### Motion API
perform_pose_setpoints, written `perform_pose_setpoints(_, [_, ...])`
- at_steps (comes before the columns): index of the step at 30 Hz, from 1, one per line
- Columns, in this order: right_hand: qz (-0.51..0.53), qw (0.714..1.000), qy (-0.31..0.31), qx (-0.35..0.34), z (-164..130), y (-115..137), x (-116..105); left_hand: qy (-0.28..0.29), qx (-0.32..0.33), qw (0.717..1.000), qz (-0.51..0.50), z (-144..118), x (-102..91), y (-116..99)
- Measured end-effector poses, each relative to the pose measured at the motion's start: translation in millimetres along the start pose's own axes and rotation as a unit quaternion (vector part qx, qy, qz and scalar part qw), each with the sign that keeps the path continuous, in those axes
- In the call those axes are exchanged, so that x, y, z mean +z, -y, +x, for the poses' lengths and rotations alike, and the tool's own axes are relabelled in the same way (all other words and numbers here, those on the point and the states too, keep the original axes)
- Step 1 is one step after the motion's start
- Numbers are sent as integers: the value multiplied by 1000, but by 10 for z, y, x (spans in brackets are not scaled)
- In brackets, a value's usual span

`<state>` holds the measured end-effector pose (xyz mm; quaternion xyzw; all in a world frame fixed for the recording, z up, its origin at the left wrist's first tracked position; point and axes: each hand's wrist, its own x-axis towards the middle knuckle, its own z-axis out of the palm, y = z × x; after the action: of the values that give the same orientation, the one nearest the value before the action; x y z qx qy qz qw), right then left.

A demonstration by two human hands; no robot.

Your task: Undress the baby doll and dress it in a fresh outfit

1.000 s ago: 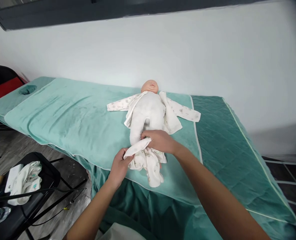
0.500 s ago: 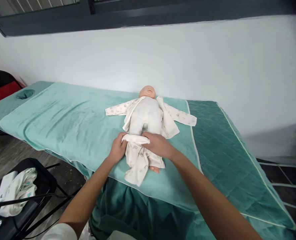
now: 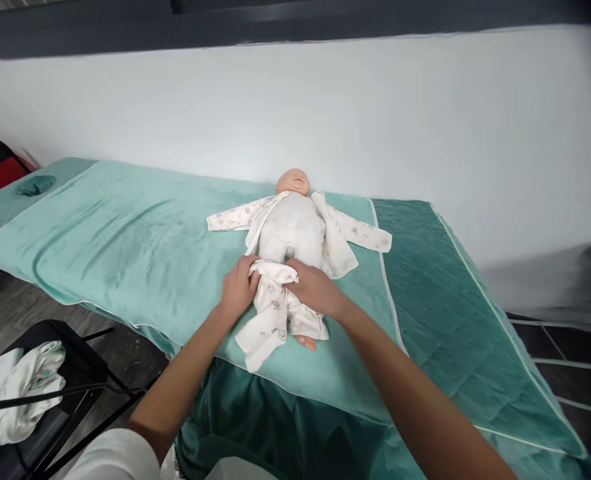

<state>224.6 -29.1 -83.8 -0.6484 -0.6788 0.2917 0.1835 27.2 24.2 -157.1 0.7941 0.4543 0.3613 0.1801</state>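
Left hand [image 3: 237, 288] and right hand [image 3: 316, 288] grip printed trousers [image 3: 272, 310], seemingly soft cotton, waistband [image 3: 274, 270] bunched.

Care-training or massage room, apparently: green-covered massage bed [image 3: 150, 227] with face hole [image 3: 36, 185] is standing along white wall [image 3: 295, 110], bearing baby doll [image 3: 292, 223].
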Motion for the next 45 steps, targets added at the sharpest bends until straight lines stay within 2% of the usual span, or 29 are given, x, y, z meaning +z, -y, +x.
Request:
perform_pose_setpoints(3, [27,999,29,-22,-41,-24,-40,-58,-139,985,-86,-402,-112,-133])
perform_pose_setpoints(5, [41,996,63,-40,-59,-41,-84,-20,-210,969,-130,-645,-193,-237])
perform_pose_setpoints(7, [41,993,98,-50,-64,-46,-121,40,-248,948,-194,-812,-247,-341])
perform_pose_setpoints(9, [18,991,124,-54,-61,-32,-137,83,-283,915,-274,-891,-258,-437])
perform_pose_setpoints(11, [-14,990,133,-54,-62,-5,-130,96,-326,876,-341,-905,-231,-525])
perform_pose_setpoints(16, [-23,992,115,-41,-101,41,-88,60,-400,794,-453,-907,-82,-734])
perform_pose_setpoints(18, [-8,994,104,-33,-115,34,-80,30,-408,782,-470,-927,-2,-788])
perform_pose_setpoints(19, [-1,995,99,-29,-120,27,-77,8,-406,786,-467,-933,39,-800])
perform_pose_setpoints(23, [36,996,82,-21,-118,-14,-61,-65,-361,838,-404,-888,168,-747])
perform_pose_setpoints(27, [74,995,63,-16,-119,-36,-44,-82,-325,876,-347,-786,180,-627])
perform_pose_setpoints(31, [52,997,58,-25,-136,-31,-57,-56,-336,879,-332,-759,99,-587])
perform_pose_setpoints(33, [22,996,74,-36,-148,-26,-72,-27,-361,856,-369,-784,41,-607])
perform_pose_setpoints(34, [7,996,84,-40,-154,-24,-79,-19,-375,832,-407,-804,13,-624])
perform_pose_setpoints(38, [-7,992,121,-36,-152,-26,-82,-20,-401,683,-610,-891,-37,-694])
perform_pose_setpoints(39, [-1,991,129,-32,-142,-29,-73,-25,-401,655,-639,-905,-22,-704])
perform_pose_setpoints(40, [5,991,133,-26,-128,-33,-60,-31,-401,640,-655,-913,3,-709])
perform_pose_setpoints(42, [18,991,135,-11,-100,-45,-31,-58,-387,638,-663,-903,75,-700])
perform_pose_setpoints(43, [28,991,132,-1,-89,-54,-18,-66,-373,649,-660,-883,112,-685])
perform_pose_setpoints(45, [64,991,118,24,-76,-81,-1,-76,-345,689,-633,-818,168,-631])
